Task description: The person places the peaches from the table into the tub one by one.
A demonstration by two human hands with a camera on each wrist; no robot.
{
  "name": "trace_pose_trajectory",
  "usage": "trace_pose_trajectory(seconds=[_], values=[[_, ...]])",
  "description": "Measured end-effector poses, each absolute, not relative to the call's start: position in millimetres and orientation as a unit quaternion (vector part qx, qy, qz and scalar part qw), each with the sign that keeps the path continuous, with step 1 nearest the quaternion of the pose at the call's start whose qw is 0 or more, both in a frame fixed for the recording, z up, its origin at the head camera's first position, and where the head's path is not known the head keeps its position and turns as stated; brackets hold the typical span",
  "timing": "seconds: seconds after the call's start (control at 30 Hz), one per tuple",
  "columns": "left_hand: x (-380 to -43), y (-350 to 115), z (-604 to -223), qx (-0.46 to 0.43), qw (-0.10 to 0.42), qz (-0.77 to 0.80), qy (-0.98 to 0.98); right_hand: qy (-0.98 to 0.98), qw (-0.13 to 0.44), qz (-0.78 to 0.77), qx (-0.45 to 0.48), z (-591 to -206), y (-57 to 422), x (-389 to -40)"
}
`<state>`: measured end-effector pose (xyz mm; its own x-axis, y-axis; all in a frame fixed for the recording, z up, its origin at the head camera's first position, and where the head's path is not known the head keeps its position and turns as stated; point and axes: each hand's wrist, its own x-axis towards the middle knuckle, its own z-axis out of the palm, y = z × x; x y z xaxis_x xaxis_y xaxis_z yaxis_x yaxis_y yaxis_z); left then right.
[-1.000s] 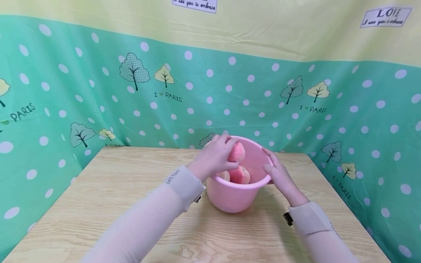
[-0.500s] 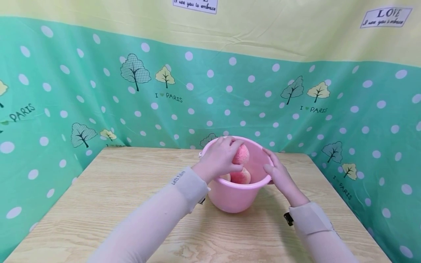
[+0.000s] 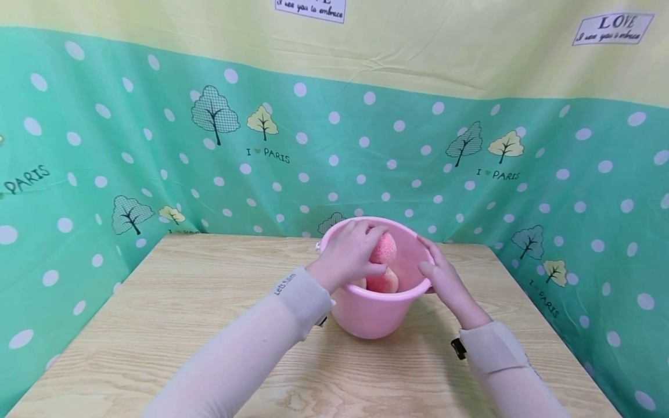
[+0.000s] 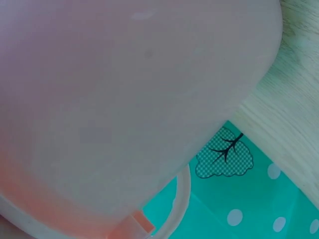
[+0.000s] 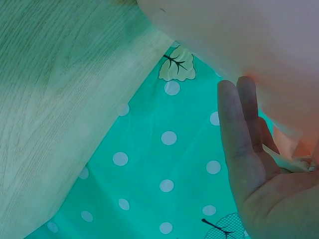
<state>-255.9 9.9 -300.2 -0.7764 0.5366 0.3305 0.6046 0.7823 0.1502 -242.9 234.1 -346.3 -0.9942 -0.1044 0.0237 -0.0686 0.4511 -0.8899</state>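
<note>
A pink bucket (image 3: 371,316) stands on the table, leaning a little toward me in the head view. My left hand (image 3: 347,252) reaches over its left rim, holding a pink fuzzy peach (image 3: 384,248) between thumb and fingers inside the mouth. Below that lies another peach (image 3: 383,281), redder, with the pale edge of a third peach (image 3: 360,283) beside it. At the right rim, my right hand (image 3: 446,278) grips the bucket, thumb inside and fingers outside. In the right wrist view its fingers lie along the outer wall. The left wrist view shows mostly bucket wall (image 4: 129,99); my left hand's fingers are hidden there.
The wooden table (image 3: 198,307) ends at a green polka-dot cloth (image 3: 334,157) printed with trees, hung behind and along both sides. A pale bucket handle (image 4: 183,199) hangs at the far side in the left wrist view.
My left hand has shifted slightly right and down into the bucket with the peach, then nearly stopped. The bucket and my right hand have stayed in place.
</note>
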Motion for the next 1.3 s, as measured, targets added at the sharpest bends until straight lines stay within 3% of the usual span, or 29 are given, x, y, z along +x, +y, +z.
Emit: trace_pose_trajectory(seconds=[1.3], values=[[-260.2,6.1,-303.2,-0.301,0.125,-0.127,-0.937,0.852,0.014,-0.521,-0.054,-344.9,234.1,-242.4]])
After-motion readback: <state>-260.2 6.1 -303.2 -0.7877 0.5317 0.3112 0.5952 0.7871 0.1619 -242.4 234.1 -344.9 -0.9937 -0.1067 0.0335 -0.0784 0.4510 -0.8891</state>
